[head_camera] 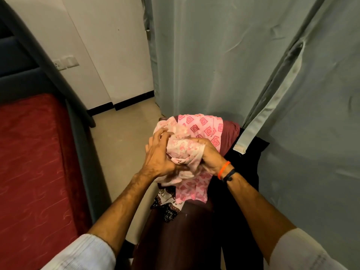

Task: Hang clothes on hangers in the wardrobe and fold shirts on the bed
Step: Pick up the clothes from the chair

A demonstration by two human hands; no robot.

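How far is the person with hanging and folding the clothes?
Nothing looks finished yet: no hanger shows, and the red bed carries no folded shirt. In hand: the left hand and right hand both grip a bunched pale pink garment. Left: a patterned pink cloth and dark clothes beneath, beside the grey wardrobe cover.

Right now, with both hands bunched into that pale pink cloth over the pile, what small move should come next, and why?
Probably lift the pale pink garment clear and shake it open. Both the left hand and right hand grip it crumpled, so its shape cannot be read, and it sits on the pink patterned cloth and other clothes. No hanger shows in view.
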